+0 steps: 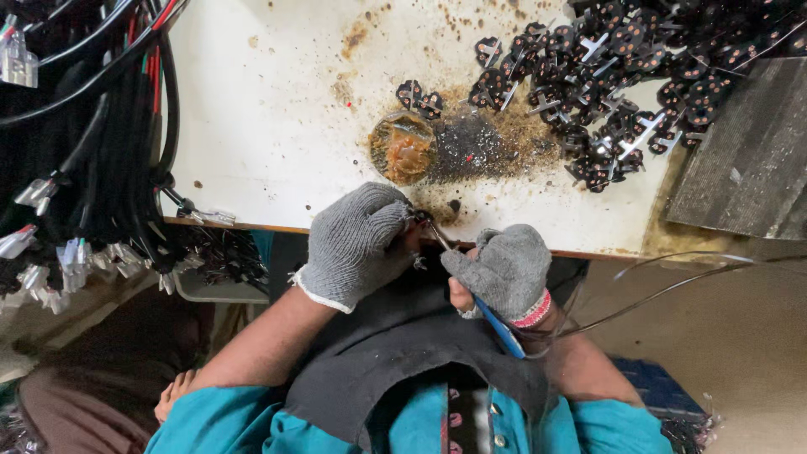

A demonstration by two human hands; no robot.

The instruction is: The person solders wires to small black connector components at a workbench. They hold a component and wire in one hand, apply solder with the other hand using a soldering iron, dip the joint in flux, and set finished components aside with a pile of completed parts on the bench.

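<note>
Head view: we work with two gloved hands at the near edge of the stained white tabletop.

Our left hand is clenched on a small dark plug part, just below the round tin of brown paste. Our right hand, below and right of the tin, is wrapped around a blue-handled soldering iron, its tip meeting the part. A heap of black plug inserts lies right of the tin; bundled cables hang far left.

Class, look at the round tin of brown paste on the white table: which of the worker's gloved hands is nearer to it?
Left. The left hand sits just below the tin of brown paste; the right hand, holding a blue-handled tool, is lower and further right.
</note>
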